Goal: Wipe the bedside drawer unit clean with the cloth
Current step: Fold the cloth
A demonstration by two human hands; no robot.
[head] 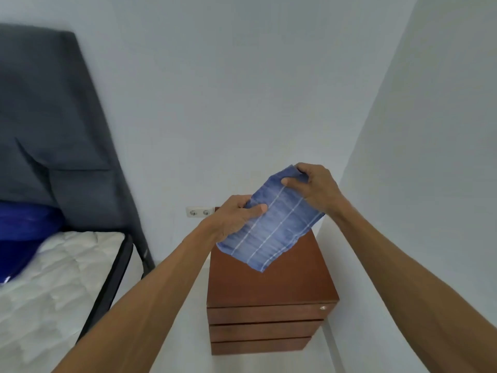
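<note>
A blue cloth point(271, 224) with thin white stripes hangs in the air above the brown wooden bedside drawer unit point(269, 286). My left hand point(234, 214) pinches the cloth's left edge, thumb on top. My right hand point(313, 188) grips its upper far corner. The cloth's lower corner droops toward the unit's top; whether it touches the wood I cannot tell. The unit has three drawer fronts facing me and a small round lock at the top right of the front.
A bed with a white quilted mattress point(61, 275), black frame, grey padded headboard point(53, 130) and a blue pillow point(24, 232) stands to the left. A white double wall socket point(199, 212) sits behind the unit. White walls close in behind and to the right.
</note>
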